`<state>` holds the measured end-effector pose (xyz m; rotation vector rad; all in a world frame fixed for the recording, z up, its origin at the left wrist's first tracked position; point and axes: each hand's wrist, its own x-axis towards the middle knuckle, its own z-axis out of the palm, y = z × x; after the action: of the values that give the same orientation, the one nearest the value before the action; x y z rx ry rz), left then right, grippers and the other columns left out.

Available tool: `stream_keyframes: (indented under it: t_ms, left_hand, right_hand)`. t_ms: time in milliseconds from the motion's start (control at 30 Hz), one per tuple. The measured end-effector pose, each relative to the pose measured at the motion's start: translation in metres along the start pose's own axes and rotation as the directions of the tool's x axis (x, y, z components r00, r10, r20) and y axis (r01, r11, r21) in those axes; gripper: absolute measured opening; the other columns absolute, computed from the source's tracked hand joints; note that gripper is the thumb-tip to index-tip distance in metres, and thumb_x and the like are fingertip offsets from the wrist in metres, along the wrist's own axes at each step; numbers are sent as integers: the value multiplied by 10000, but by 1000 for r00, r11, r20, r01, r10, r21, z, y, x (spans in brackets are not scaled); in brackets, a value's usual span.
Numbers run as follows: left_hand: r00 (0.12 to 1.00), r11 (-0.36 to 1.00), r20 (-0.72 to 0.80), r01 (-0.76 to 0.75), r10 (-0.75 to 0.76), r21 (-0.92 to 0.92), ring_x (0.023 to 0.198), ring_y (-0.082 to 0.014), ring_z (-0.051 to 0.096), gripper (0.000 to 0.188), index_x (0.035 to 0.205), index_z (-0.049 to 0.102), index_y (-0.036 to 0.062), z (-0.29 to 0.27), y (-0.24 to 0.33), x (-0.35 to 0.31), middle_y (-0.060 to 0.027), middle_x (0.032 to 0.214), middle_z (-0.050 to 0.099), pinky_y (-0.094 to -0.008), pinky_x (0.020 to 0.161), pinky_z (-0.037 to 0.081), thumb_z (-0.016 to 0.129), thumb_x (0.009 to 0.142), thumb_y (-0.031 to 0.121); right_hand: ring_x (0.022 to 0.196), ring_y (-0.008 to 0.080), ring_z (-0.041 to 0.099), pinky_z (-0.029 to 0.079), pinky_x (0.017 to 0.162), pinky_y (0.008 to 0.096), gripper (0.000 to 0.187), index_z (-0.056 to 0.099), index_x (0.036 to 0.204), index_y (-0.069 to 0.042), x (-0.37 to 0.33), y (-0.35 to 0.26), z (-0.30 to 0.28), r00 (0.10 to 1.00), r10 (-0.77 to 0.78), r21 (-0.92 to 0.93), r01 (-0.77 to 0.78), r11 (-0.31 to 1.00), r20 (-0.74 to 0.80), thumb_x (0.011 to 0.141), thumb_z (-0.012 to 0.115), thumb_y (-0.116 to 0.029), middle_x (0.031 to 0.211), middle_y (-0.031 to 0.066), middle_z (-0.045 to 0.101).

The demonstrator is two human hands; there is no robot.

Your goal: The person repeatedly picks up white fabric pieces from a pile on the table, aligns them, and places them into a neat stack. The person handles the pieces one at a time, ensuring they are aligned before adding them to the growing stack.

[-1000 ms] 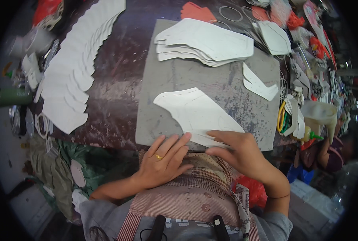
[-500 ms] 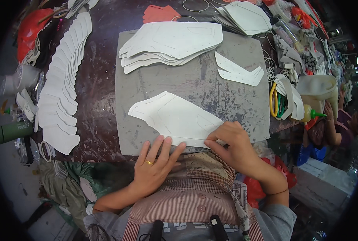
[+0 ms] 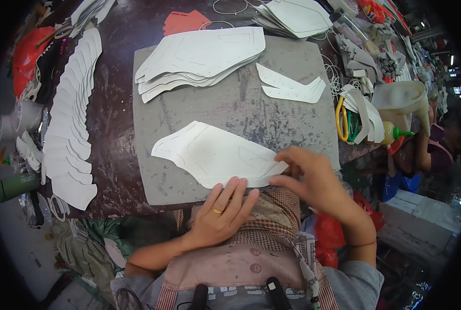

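White curved piece (image 3: 215,155), left hand (image 3: 217,218) flat at edge, right hand (image 3: 314,178) parted around corner

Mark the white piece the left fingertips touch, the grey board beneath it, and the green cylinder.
White piece (image 3: 217,154): head view, middle of its upper face.
Grey board (image 3: 223,112): head view, bare top surface.
Green cylinder (image 3: 18,186): head view, side of its body.

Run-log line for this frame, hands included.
white piece: on grey mat | left hand: touching near edge | right hand: at right end, grip unclear
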<state>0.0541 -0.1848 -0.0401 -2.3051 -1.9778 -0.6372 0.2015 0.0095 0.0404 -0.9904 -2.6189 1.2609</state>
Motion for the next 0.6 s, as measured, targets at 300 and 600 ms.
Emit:
stream_keyframes:
  t_ms: [300,600]
  left_hand:
    - [997,973,-48,74,-65,219,1296,-215,481,519,1424,575,222,10,12,5,-49,1266,547,-400,1083,395,606,919,335]
    - [984,955,168,103,-57,-277,1156,-266,555,523,1305,618,88,-41,-28,58,-108,1198,570,-453,914,439,722,831,283]
  right_hand:
    - [664,32,508,425,584,201,241,643,1073,2,-4,30,15,962,256,482,-181,857,-94,853,741,-14,788,-11,616]
    - [580,227,606,474,565,327,162,594,927,-21,16,4,-20,989,139,-84,-142,986,-43,879,725,-103,702,130,616]
